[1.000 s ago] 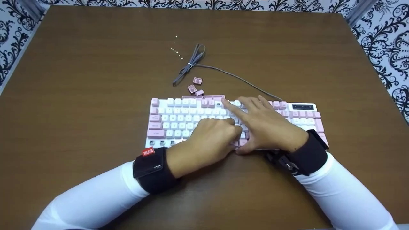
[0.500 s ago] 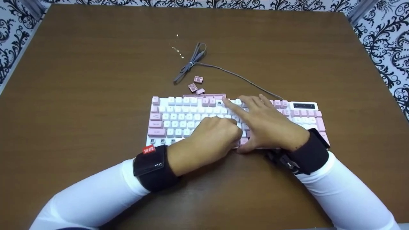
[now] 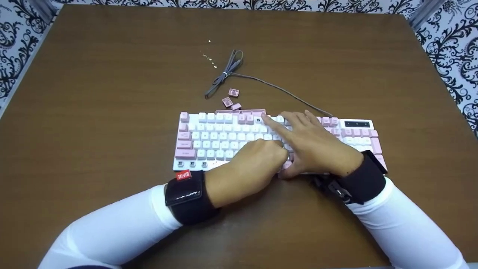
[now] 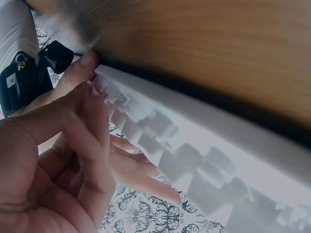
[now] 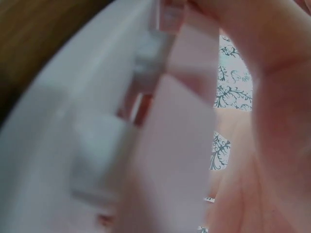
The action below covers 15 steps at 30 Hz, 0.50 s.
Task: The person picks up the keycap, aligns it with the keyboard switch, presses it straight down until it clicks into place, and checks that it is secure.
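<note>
The bare left hand point(image 3: 251, 170) and its black fabric wristband point(image 3: 188, 198) now sit slightly nearer the right edge of the brown wood-grain desk point(image 3: 373, 74), closer to the bare right hand point(image 3: 313, 147).

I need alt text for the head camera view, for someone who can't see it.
A person's left hand, fingers curled, is at a white-and-pink keyboard on a brown table, while the right hand lies spread across it. Beyond the keyboard lie three loose pink keycaps and a gray cable, partly bundled.
</note>
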Motion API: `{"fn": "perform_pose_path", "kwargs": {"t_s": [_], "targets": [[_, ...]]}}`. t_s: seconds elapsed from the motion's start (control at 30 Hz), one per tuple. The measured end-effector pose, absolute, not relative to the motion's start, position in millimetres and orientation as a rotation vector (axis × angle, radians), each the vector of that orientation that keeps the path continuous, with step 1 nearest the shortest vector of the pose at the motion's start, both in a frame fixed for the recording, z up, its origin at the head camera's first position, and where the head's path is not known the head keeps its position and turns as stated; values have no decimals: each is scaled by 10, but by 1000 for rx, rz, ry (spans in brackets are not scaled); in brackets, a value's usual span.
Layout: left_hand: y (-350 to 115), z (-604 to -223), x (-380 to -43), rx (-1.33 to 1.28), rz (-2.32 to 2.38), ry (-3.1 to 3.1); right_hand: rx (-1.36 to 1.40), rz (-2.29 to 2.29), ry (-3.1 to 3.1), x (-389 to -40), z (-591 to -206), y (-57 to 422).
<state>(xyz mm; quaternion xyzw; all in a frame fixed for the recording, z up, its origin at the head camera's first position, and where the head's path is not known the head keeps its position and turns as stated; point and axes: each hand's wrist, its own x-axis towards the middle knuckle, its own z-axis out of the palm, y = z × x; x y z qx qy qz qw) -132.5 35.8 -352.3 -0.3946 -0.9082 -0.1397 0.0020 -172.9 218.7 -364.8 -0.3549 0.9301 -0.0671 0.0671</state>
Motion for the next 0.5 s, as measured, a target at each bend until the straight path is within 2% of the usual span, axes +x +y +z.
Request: {"fn": "perform_pose_path", "kwargs": {"t_s": [0.5], "targets": [[361, -3508, -1354, -1253, -438, -2895, -1067, -191, 2795, -1739, -3639, 2177]]}}
